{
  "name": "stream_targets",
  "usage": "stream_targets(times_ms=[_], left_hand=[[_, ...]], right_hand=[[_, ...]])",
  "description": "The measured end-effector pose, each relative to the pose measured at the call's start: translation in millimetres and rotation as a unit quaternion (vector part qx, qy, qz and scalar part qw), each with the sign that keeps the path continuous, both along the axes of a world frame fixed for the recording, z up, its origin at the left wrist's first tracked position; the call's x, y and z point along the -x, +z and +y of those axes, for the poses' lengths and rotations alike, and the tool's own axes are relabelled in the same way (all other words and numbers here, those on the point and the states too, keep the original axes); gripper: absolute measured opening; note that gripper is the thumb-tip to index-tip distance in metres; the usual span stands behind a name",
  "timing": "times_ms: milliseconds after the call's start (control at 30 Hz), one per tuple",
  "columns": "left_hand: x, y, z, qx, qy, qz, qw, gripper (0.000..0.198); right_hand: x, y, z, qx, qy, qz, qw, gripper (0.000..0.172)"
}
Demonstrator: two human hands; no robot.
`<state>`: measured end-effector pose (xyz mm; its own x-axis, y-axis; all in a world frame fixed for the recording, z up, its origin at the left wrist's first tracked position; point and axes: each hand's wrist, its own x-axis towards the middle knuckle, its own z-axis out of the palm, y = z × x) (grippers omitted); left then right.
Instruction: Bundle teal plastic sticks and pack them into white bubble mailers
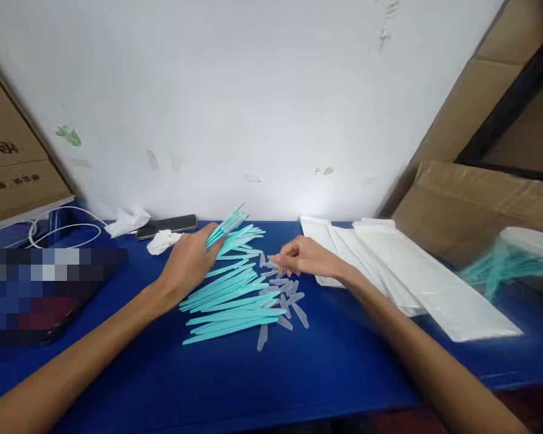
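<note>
My left hand (187, 259) is closed round a bundle of slim teal sticks (228, 226) that look like eyebrow razors; their ends point up and to the right. Below it, many more teal razors (235, 307) lie in loose rows on the blue table. At their right ends is a scattered pile of small translucent plastic caps (286, 298). Over the top of this pile, my right hand (298, 254) pinches with thumb and fingers at one translucent cap, partly hidden by the fingertips.
White plastic bags (416, 277) lie flat to the right. Beyond them, a white-rimmed tub (534, 242) shows blurred teal sticks. At the back left are a black phone (167, 226), crumpled tissues (129, 222) and a white cable (72, 226). Cardboard (18, 144) and a wall (253, 108) border the table.
</note>
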<state>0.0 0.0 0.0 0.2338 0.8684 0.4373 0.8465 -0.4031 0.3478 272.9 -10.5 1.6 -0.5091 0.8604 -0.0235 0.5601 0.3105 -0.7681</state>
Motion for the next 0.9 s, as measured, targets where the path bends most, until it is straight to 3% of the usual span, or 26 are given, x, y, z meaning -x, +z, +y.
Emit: stream_targets(times_ms=[133,300,433,533,633,700,767,900], left_hand=[[-7.3,-3.4,-6.1,0.003,-0.022,0.009,1.0,0.028],[-13.7,-7.4,-13.1,-0.003,-0.044,0.019,0.999,0.026],[-17.0,-6.6,-16.7,-0.013,-0.043,0.044,0.998,0.023],[-15.3,-1.9,-16.0,-0.011,-0.038,0.046,0.998,0.022],[-7.6,5.9,-10.5,-0.023,-0.01,0.021,0.999,0.023],[-1.6,10.8,-5.2,-0.023,0.004,-0.026,0.999,0.027],[2.0,13.7,-1.1,0.009,-0.003,-0.087,0.996,0.036],[-1.9,12.9,-1.9,0.194,-0.091,-0.194,0.957,0.047]], right_hand=[[3.2,2.3,-3.5,-0.053,-0.08,0.0,0.995,0.053],[26.1,3.4,-13.3,-0.008,-0.032,0.149,0.988,0.047],[39.1,-1.4,-16.7,0.018,-0.033,0.206,0.978,0.043],[34.5,0.0,-14.2,0.05,-0.041,0.222,0.973,0.039],[18.6,6.7,-8.6,0.032,-0.083,0.235,0.968,0.037],[6.3,10.2,-4.2,0.006,-0.11,0.209,0.972,0.036],[-2.9,10.1,-0.3,0.009,-0.091,0.136,0.987,0.038],[-8.1,3.6,4.0,0.038,-0.033,0.014,0.999,0.041]])
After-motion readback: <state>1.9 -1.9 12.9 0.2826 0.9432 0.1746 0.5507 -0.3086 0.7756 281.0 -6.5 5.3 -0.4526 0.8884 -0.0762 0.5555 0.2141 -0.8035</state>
